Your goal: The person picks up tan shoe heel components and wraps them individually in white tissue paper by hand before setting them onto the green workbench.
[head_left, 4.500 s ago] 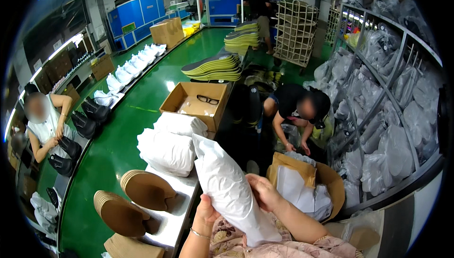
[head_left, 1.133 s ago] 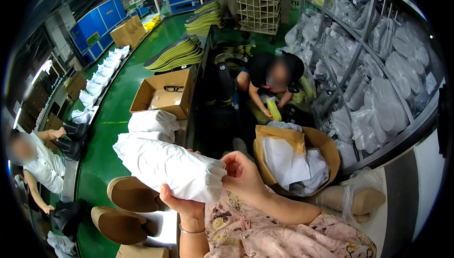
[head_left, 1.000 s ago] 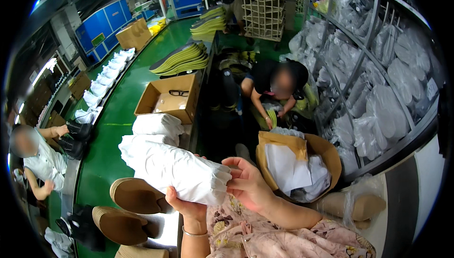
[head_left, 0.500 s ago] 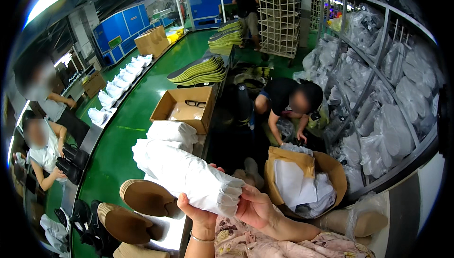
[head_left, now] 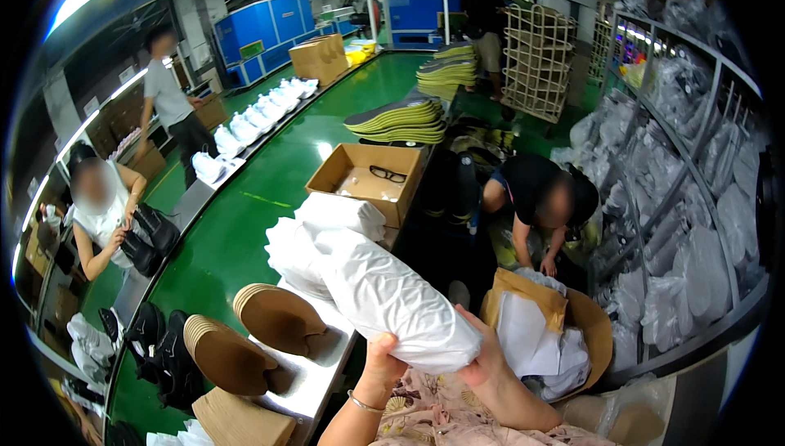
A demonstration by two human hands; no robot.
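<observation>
And here is the white paper-wrapped bundle (head_left: 401, 303), up front on the near side of the open carton (head_left: 356, 203), its crumpled wrap slanting down toward the wearer. Both hands are clamped on it: the left hand (head_left: 383, 362) has its thumb over the near-left side, fingers hidden beneath, while the right hand (head_left: 484, 358) cups the near-right end. A sound hold, I'd say; the thing to do is bear the weight from below and press only lightly, since thin paper like this probably tears or springs loose if squeezed. The thumbs could smooth the folds flat at that near end. Right behind, close before the carton, sit other white bundles (head_left: 342, 214); whether the held one's far end rests on them I can't tell. Nearer than the carton and to its left, brown curved inserts (head_left: 280, 320) stand on the metal ledge. Inside the carton, eyeglasses (head_left: 388, 174); just beyond it, stacked insoles (head_left: 398, 121). To its right and nearer, a paper-filled box (head_left: 599, 333), with a crouching co-worker (head_left: 536, 188) reaching down behind it.
</observation>
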